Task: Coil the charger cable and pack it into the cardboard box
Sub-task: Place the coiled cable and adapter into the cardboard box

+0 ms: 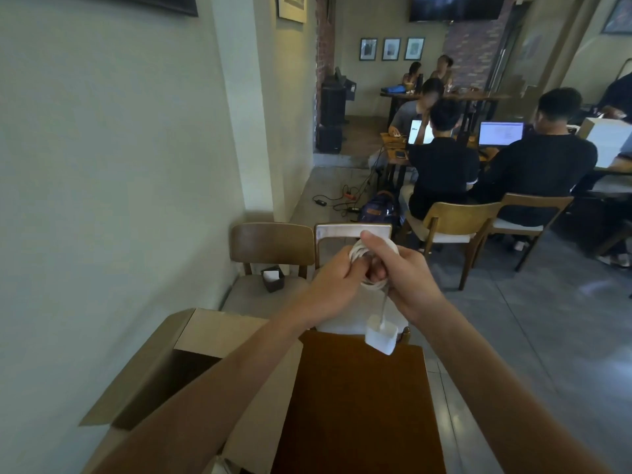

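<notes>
Both hands meet above the far end of the brown table (359, 405), raised in front of the person; the left hand (333, 285) has its fingers curled through a white coil of charger cable (367, 260), gripping the loops from the left; the right hand (407, 278) closes on the same coil from the right, thumb laid over the top of the loops and fingers wrapped beneath; a short free length of cable drops straight down from the coil to the white charger brick (381, 336), which hangs in the air just above the table's far edge; the cardboard box (154, 381) stands open on the left, flaps up, touching the table's left side, its dark inside partly hidden by the left forearm; two wooden chairs (272, 244) stand beyond the table.
</notes>
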`<move>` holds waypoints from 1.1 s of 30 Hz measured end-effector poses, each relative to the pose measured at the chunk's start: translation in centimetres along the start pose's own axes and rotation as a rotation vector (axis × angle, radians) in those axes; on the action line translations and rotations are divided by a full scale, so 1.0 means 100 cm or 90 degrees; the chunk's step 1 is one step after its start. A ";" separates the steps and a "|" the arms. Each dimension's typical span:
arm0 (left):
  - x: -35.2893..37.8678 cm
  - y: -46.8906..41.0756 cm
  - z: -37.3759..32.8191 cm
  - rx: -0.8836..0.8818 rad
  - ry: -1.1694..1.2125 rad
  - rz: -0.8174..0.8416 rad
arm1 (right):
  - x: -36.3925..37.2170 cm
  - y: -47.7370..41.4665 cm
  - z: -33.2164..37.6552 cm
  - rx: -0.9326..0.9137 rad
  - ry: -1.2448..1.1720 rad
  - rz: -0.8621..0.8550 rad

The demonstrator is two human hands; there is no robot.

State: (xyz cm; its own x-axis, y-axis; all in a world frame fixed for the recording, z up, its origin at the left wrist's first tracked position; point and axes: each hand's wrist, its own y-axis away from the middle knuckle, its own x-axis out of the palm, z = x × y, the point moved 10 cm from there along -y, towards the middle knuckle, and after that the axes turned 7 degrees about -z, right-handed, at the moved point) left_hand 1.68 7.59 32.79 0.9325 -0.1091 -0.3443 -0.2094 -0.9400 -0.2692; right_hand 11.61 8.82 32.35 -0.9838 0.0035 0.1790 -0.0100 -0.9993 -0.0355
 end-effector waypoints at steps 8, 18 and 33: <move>-0.026 0.011 0.031 -0.142 0.101 -0.108 | 0.025 0.003 -0.054 0.020 0.010 0.068; -0.087 0.020 0.053 -0.218 0.176 -0.278 | 0.058 0.009 -0.130 0.017 0.380 0.175; -0.141 0.094 0.112 -0.426 0.343 -0.458 | 0.103 0.025 -0.160 -0.152 0.498 0.254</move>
State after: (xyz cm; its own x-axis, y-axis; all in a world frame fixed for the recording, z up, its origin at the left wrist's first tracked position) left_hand -16.72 3.91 25.03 0.8123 0.5565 0.1746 0.4789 -0.8073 0.3449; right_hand -1.41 6.94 18.36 -0.7621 -0.2295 -0.6055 0.4056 -0.8981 -0.1701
